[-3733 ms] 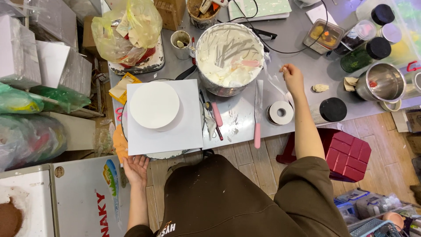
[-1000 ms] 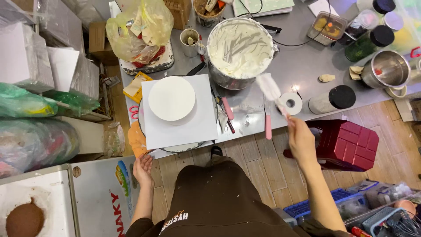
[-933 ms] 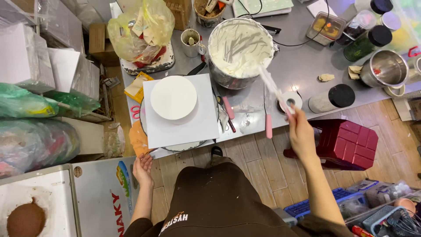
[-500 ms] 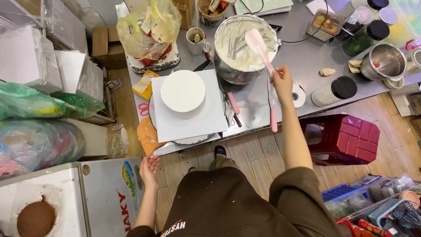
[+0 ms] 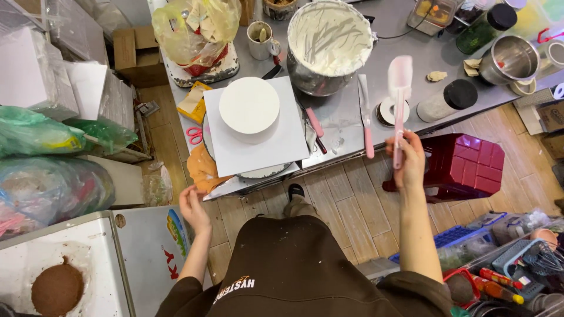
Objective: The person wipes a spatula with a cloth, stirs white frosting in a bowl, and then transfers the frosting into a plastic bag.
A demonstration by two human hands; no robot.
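Two hands apart: left hand [image 5: 194, 206] low beside the bench [image 5: 352, 117] edge, grip released, fingers loose, empty, near the orange cloth [image 5: 204, 169]. White frosted cake [image 5: 249, 107] on square board [image 5: 247, 147]: soft, easily marred, best moved by the board. Mixing bowl [image 5: 330, 44] of cream behind. Right hand [image 5: 406, 161] clenched round pink spatula [image 5: 399, 97] handle, blade up over the bench; light, stiff handle, flexible blade, likely slippery with cream

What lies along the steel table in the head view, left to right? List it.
Yellow plastic bag → white round cake → metal mixing bowl of cream → pink spatula in the right hand → black-lidded jar → steel pot.
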